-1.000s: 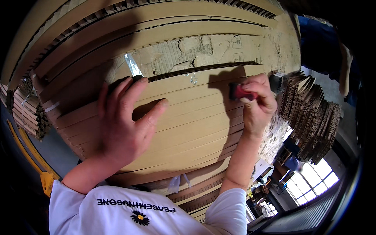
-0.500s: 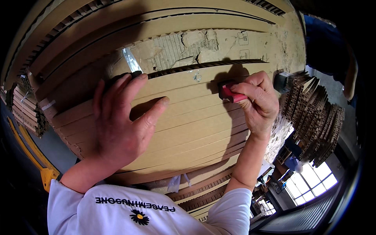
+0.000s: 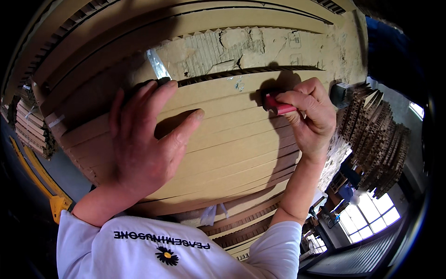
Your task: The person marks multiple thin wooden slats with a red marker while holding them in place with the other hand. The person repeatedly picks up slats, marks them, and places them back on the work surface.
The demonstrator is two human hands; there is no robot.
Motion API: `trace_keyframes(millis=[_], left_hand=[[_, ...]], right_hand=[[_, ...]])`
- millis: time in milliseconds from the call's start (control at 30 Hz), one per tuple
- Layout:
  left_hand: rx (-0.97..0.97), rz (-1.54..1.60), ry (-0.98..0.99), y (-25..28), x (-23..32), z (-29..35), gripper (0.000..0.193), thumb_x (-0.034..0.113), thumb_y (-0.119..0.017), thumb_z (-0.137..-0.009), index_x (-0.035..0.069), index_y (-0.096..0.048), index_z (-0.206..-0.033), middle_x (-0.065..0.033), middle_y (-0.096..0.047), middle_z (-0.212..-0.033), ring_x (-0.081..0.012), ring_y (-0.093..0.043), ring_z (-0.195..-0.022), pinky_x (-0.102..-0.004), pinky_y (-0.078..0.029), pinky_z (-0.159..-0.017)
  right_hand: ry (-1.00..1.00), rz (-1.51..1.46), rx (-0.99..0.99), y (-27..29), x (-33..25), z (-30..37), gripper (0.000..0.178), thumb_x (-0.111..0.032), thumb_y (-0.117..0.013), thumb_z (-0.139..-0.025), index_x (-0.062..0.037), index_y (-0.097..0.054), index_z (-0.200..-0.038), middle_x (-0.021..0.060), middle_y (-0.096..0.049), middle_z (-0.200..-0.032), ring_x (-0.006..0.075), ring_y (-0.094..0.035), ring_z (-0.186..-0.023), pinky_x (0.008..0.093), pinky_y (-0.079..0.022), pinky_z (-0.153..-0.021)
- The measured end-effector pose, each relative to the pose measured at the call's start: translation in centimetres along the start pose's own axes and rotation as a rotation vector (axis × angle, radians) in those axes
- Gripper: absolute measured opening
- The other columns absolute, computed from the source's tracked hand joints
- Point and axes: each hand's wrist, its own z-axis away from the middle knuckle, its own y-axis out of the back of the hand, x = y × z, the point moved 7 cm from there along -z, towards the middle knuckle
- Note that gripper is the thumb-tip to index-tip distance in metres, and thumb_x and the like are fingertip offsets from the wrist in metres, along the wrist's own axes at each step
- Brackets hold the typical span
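At two o'clock, the right hand (image 3: 312,116) has its fingers clamped on a red block (image 3: 283,109), over flat tan cardboard strips (image 3: 225,135) lying side by side. The left hand (image 3: 144,135), at nine, spreads its fingers just beside shiny tape (image 3: 157,64). Bare strips leave room between the hands. At twelve lies torn, ribbed cardboard (image 3: 209,52); at three, a ragged stack (image 3: 374,135).

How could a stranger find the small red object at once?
Start at the tan cardboard strips in the middle. Near their right side, the right-hand grip pinches the small red object. Its red colour sets it apart from the tan strips and the white shirt.
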Motion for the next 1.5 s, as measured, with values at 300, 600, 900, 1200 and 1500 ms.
trace_keyframes(millis=[300, 600, 900, 1200, 1500], left_hand=[[0.008, -0.015, -0.030, -0.4, 0.0, 0.0, 0.038, 0.015, -0.065, -0.085, 0.023, -0.070, -0.122, -0.0168, -0.048, -0.142, -0.0370, -0.048, -0.128, -0.0635, -0.030, -0.108], [0.003, -0.018, -0.049, -0.3, -0.1, 0.1, 0.038, 0.016, -0.064, -0.087, 0.023, -0.069, -0.123, -0.0164, -0.048, -0.143, -0.0363, -0.048, -0.128, -0.0631, -0.030, -0.108], [-0.035, -0.019, -0.007, 0.0, 0.3, -0.2, 0.038, 0.014, -0.066, -0.084, 0.021, -0.072, -0.121, -0.0158, -0.048, -0.143, -0.0352, -0.047, -0.129, -0.0624, -0.029, -0.110], [0.012, -0.009, -0.011, 0.0, 0.3, -0.2, 0.038, 0.013, -0.067, -0.083, 0.019, -0.072, -0.120, -0.0157, -0.048, -0.142, -0.0349, -0.047, -0.129, -0.0614, -0.029, -0.110], [0.006, -0.012, -0.001, 0.0, 0.1, 0.0, 0.039, 0.013, -0.067, -0.082, 0.021, -0.071, -0.120, -0.0153, -0.048, -0.142, -0.0350, -0.048, -0.129, -0.0607, -0.030, -0.110]], right_hand=[[0.107, -0.013, -0.013, -0.1, 0.1, -0.5, 0.018, -0.006, -0.080, -0.077, -0.0008, -0.074, -0.092, 0.0055, -0.058, -0.079, 0.0161, -0.057, -0.071, 0.0257, -0.043, -0.059], [0.116, -0.047, -0.009, -0.3, 0.2, -0.5, 0.016, -0.004, -0.079, -0.077, -0.0008, -0.073, -0.091, 0.0053, -0.058, -0.077, 0.0162, -0.056, -0.070, 0.0263, -0.043, -0.060], [0.056, -0.099, 0.093, 1.0, 0.0, -0.2, 0.018, -0.007, -0.081, -0.074, -0.0021, -0.074, -0.090, 0.0041, -0.060, -0.078, 0.0175, -0.057, -0.076, 0.0275, -0.044, -0.062], [0.053, -0.584, 0.374, 0.9, 2.2, 4.7, 0.021, -0.005, -0.081, -0.078, -0.0028, -0.073, -0.097, 0.0067, -0.060, -0.090, 0.0177, -0.058, -0.084, 0.0257, -0.047, -0.068], [0.024, -0.143, 0.131, -0.8, -0.4, 3.6, 0.021, -0.007, -0.083, -0.075, -0.0012, -0.076, -0.095, 0.0040, -0.060, -0.082, 0.0138, -0.056, -0.070, 0.0243, -0.044, -0.059]])
